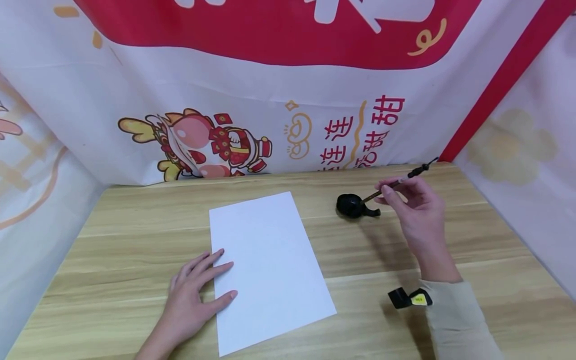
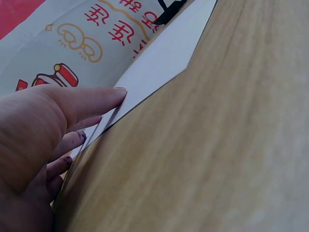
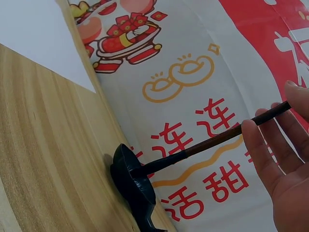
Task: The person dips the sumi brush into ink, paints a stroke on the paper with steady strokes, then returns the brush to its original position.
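Observation:
A blank white sheet of paper (image 1: 272,270) lies slightly turned on the wooden table. My left hand (image 1: 191,295) rests at its left edge, with spread fingers and thumb lying on the paper. Dark smudges mark some of its fingertips (image 2: 77,137) in the left wrist view. To the right of the sheet, my right hand (image 1: 423,215) pinches a writing brush (image 1: 373,196) by its dark brown handle. The brush slants down into a small black ink dish (image 1: 348,206) with a short stem, and its tip is hidden inside the bowl (image 3: 133,181).
Beside the right cuff (image 1: 459,315) is a small black piece with a yellow label (image 1: 419,299). A white cloth printed in red with cartoon figures (image 1: 198,145) hangs behind the wooden table (image 1: 135,220), and printed cloth hangs along both sides.

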`<move>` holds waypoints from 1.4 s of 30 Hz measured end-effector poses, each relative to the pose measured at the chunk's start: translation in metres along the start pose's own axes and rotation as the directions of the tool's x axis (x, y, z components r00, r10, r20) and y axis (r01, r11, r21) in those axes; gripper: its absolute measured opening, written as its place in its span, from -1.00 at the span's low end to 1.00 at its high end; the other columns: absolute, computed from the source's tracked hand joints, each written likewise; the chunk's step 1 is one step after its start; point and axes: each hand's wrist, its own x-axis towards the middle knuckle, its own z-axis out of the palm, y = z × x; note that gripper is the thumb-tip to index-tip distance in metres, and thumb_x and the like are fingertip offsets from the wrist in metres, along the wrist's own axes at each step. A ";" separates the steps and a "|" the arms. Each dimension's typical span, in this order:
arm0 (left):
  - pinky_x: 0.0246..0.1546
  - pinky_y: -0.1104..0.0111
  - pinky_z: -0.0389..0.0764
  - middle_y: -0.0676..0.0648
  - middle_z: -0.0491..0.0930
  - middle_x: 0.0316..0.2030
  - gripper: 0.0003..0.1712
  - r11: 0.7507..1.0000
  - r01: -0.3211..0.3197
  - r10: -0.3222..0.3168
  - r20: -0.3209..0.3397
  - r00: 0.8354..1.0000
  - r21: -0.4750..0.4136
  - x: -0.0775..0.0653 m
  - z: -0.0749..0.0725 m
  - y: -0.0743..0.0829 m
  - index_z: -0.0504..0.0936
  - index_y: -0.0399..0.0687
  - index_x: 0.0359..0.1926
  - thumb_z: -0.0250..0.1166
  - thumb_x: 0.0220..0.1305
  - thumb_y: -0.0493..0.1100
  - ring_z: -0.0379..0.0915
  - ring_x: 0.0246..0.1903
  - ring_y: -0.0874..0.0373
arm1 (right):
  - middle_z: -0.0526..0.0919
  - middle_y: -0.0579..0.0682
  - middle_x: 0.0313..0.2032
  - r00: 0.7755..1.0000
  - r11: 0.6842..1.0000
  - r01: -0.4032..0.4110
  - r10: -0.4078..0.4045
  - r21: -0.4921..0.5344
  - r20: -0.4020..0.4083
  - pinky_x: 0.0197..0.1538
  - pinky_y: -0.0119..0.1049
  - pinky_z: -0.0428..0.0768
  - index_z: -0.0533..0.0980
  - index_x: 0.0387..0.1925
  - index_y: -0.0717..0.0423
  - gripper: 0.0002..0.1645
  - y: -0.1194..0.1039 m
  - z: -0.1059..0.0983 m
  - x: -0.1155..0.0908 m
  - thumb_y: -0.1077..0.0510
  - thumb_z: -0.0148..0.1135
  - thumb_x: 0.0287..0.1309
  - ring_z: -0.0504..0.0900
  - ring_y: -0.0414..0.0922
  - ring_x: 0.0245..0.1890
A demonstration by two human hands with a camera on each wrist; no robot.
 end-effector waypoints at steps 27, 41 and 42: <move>0.34 -0.48 0.04 -0.05 0.45 0.55 -0.36 1.000 0.000 0.000 -0.006 1.000 0.001 0.001 0.000 0.000 0.73 0.21 0.30 0.63 0.19 0.07 0.17 0.55 -0.28 | 0.78 0.16 -0.19 0.983 0.997 0.076 -0.073 0.006 -0.169 -0.15 -0.21 0.83 0.53 -0.04 0.47 -0.73 -0.001 -0.010 0.006 0.46 0.39 0.29 0.79 -0.03 -0.18; 0.35 -0.49 0.01 -0.05 0.44 0.56 -0.36 1.000 0.012 -0.012 0.003 1.000 -0.006 0.000 0.001 0.001 0.73 0.21 0.30 0.63 0.19 0.07 0.16 0.55 -0.28 | 0.75 0.17 -0.13 0.971 0.993 0.104 -0.115 -0.063 -0.208 -0.14 -0.24 0.82 0.57 -0.02 0.33 -0.73 -0.013 -0.015 0.006 0.42 0.42 0.29 0.80 -0.01 -0.12; 0.35 -0.49 0.01 -0.05 0.44 0.56 -0.36 1.000 0.013 -0.013 0.004 1.000 -0.005 0.000 0.001 0.001 0.72 0.21 0.30 0.63 0.19 0.07 0.16 0.55 -0.28 | 0.75 0.17 -0.13 0.972 0.992 0.108 -0.118 -0.061 -0.203 -0.15 -0.24 0.82 0.57 -0.02 0.33 -0.73 -0.013 -0.014 0.006 0.43 0.42 0.29 0.80 -0.01 -0.12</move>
